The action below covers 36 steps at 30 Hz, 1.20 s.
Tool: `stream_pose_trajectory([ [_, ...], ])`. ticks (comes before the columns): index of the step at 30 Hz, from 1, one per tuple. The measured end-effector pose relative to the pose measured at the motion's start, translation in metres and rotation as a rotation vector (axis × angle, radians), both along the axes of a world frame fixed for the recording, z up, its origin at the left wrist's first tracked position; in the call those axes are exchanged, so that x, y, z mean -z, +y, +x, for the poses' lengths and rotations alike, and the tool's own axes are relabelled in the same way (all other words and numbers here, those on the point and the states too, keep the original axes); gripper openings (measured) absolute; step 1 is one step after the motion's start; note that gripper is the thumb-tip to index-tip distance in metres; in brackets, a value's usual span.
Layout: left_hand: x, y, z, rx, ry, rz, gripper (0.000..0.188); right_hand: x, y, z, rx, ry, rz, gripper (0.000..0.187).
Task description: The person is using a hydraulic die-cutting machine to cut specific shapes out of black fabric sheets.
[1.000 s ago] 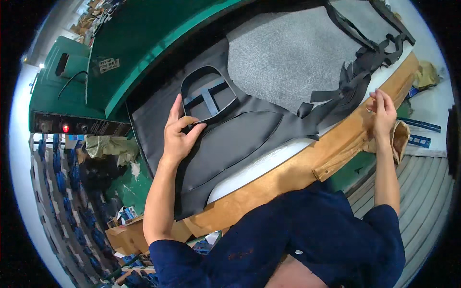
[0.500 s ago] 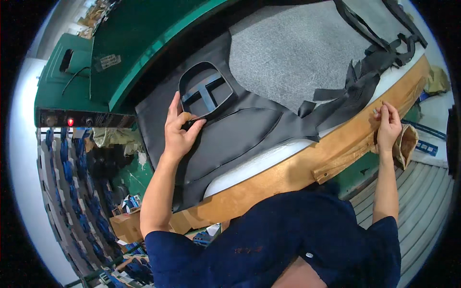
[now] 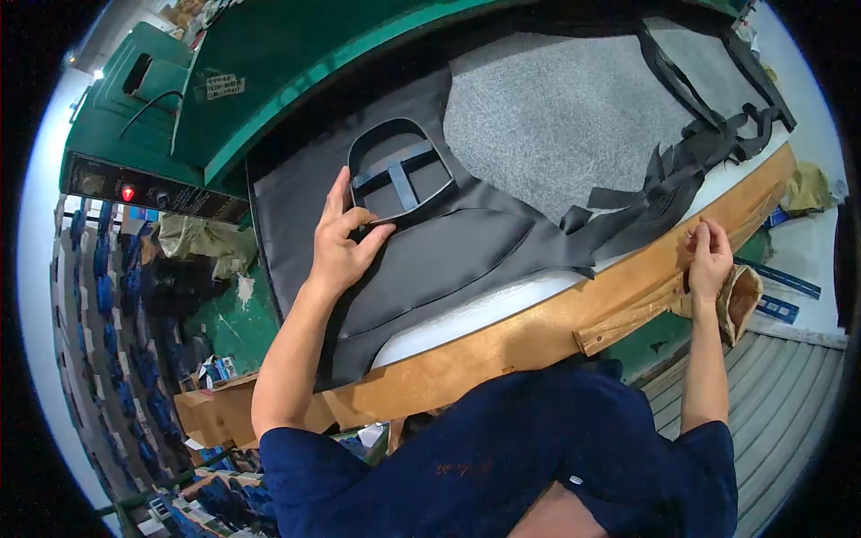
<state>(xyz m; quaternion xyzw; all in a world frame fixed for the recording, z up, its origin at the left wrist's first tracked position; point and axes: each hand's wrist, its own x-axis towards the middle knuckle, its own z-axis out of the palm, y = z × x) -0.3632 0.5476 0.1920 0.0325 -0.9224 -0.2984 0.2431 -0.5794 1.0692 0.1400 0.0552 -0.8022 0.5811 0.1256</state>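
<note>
My left hand point(image 3: 345, 244) grips the near rim of a dark metal cutting die point(image 3: 399, 166), an oval frame with crossbars. The die lies flat on a black sheet of material point(image 3: 439, 260) spread over the table. My right hand point(image 3: 708, 255) is at the table's front right edge, fingers curled and pinching the brown paper strip point(image 3: 538, 334) that covers that edge. Beyond the die, a grey felt-like pad point(image 3: 565, 117) shows where the black sheet has been cut away.
Black cut strips and scraps point(image 3: 686, 170) trail across the right side of the table. A green machine body point(image 3: 269, 54) rises behind, with a control panel and a lit red lamp point(image 3: 130, 191) at left. Boxes and clutter point(image 3: 211, 368) lie on the floor at left.
My right hand has slid nearer along the brown edge strip. My left hand stays on the die, which has barely shifted.
</note>
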Motion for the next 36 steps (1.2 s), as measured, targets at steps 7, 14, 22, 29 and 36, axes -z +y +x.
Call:
stream_pose_trajectory([
  [7,-0.002,0.001,0.003,-0.037,-0.041,-0.033,0.021,-0.001,-0.004,0.0,-0.029,-0.015,-0.056,0.018],
  [14,-0.01,0.006,0.004,-0.076,-0.117,-0.006,0.022,0.01,0.002,-0.004,-0.114,0.043,-0.108,0.017],
  [22,-0.019,0.013,0.009,-0.215,-0.252,-0.06,0.033,-0.014,0.008,-0.002,-0.335,-0.053,-0.129,0.018],
  [29,-0.039,0.134,0.007,-0.524,0.175,-0.207,0.036,-0.019,0.127,-0.081,-0.214,0.152,0.114,0.022],
  [36,0.031,0.375,-0.028,-0.406,0.162,-0.166,0.023,0.016,0.176,-0.154,-0.224,0.435,0.373,0.015],
])
